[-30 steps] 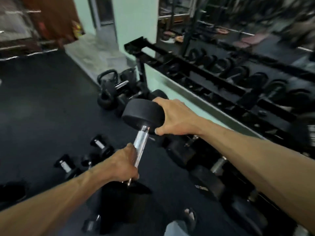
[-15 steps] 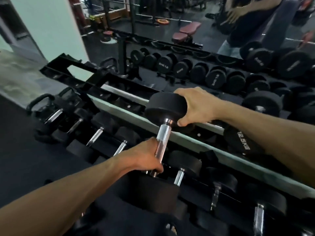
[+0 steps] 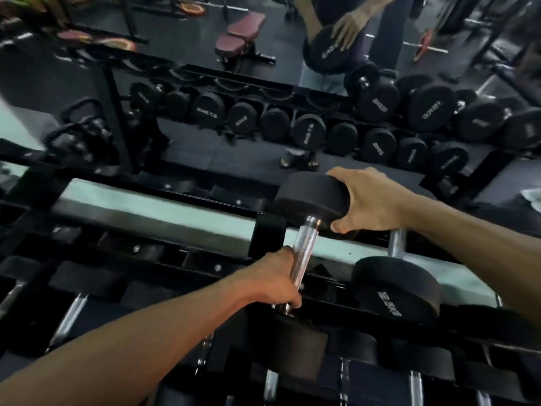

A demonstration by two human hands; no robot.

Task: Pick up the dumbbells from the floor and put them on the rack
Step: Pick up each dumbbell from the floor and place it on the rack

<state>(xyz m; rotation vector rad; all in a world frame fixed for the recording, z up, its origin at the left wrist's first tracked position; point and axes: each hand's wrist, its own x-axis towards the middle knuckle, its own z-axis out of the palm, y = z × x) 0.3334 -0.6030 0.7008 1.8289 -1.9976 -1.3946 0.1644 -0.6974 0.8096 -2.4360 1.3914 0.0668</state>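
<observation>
I hold a black dumbbell [image 3: 310,200] with a knurled chrome handle above the black rack [image 3: 187,260]. My left hand [image 3: 276,281] grips the handle low down. My right hand [image 3: 367,200] cups the far round head from the right, fingers curled round its rim. The near head sits below my left hand, dark and partly hidden. The dumbbell hangs over an unfilled slot of the rack's upper tier, to the left of a 12.5 kg dumbbell [image 3: 395,288] resting there.
Several dumbbells lie on the lower tier at the bottom. A wall mirror [image 3: 263,148] behind the rack reflects a row of dumbbells, a maroon bench [image 3: 240,33] and a person. Kettlebells [image 3: 79,133] show at the left.
My view has swung from the floor to the rack. Both hands have carried the dumbbell up and over the upper tier, closer to the 12.5 kg dumbbell. The grips are unchanged.
</observation>
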